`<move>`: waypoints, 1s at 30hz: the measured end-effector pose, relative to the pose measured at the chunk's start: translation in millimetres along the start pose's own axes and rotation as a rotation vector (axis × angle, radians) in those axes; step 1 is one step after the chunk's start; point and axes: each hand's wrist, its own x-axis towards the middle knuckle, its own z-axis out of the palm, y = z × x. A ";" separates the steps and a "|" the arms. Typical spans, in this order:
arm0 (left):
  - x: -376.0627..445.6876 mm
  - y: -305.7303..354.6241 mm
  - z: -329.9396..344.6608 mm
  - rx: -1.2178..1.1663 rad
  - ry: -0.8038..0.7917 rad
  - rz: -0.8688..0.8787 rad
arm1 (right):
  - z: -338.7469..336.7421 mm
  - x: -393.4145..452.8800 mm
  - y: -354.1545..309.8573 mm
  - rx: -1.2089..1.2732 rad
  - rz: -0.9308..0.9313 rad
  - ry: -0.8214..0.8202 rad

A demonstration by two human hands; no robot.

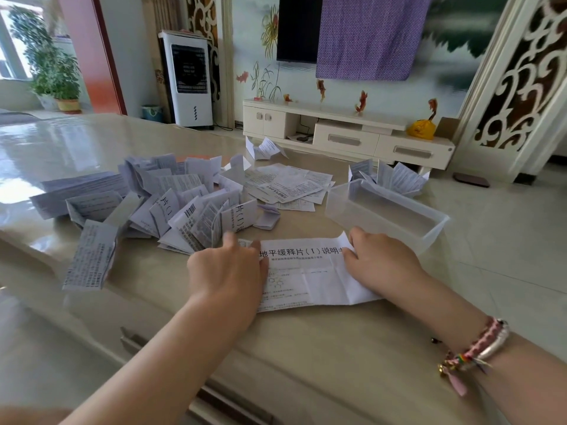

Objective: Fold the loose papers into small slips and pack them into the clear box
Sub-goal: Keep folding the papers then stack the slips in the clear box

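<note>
Head view: one printed leaflet lies flat on the beige tabletop, just on the near side of the clear box. Left hand rests on the leaflet's left end, fingers curled onto the paper; whether it pinches the edge cannot be told. Right hand grips the leaflet's right end, whose upper corner stands lifted beside the fingers.

Step in hand, by judgement: a fold of this sheet is just starting; old crease lines show, but it is still spread wide. Next move likely calls for bringing one end over the other along a crease, pressing it flat, then repeating until slip-sized.

Clear box: open-topped, nothing visible inside, so packing looks not yet begun. Left of the box, a large heap of folded papers. Flat unfolded sheets lie just left of the box's far end. More folded papers stand behind the box, touching or nearly so.
</note>
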 end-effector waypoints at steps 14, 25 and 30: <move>7.2 2.9 5.4 -0.408 -0.020 0.323 | -6.6 -24.6 -17.9 -0.181 -0.154 0.241; -6.2 9.8 11.7 -0.371 -0.155 0.324 | -8.1 -71.4 6.4 0.061 -0.168 0.064; -10.1 9.5 18.4 -0.316 -0.170 0.343 | -10.2 -69.6 28.1 0.106 -0.160 0.025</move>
